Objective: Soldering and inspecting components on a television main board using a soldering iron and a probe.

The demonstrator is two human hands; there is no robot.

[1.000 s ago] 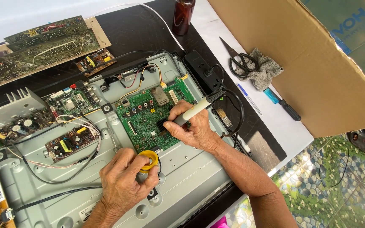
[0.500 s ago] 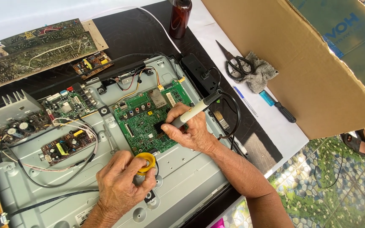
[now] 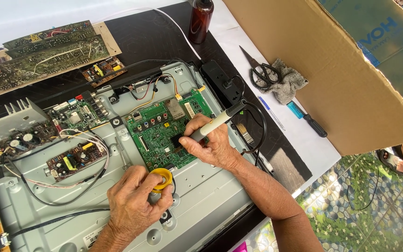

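Only the head view to go on, looking straight down at the bench. My right hand (image 3: 213, 144) has its fingers wrapped closed around a soldering iron (image 3: 215, 121), pale handle with a black collar, tip angled down onto the green circuit board (image 3: 164, 128). The tip itself sits right at a dark chip near the board's middle; I can't tell if it's actually touching. The board is seated in the grey metal chassis (image 3: 201, 196) of a flat screen laid on its back.

My left hand (image 3: 134, 205) rests on the chassis just below the board, fingers pinched shut on a small yellow spool (image 3: 161, 178), thumb on one side, fingertips curled over the other.

Off to the left, two smaller boards with wires, a brown one (image 3: 73, 161) and a greener one (image 3: 78, 114). Up top a dark brown bottle (image 3: 200, 18). To the right, a black power strip (image 3: 220, 81), scissors (image 3: 260, 70) lying on a grey rag (image 3: 288, 81), a blue-handled screwdriver (image 3: 306, 119), and a big sheet of cardboard (image 3: 313, 60).
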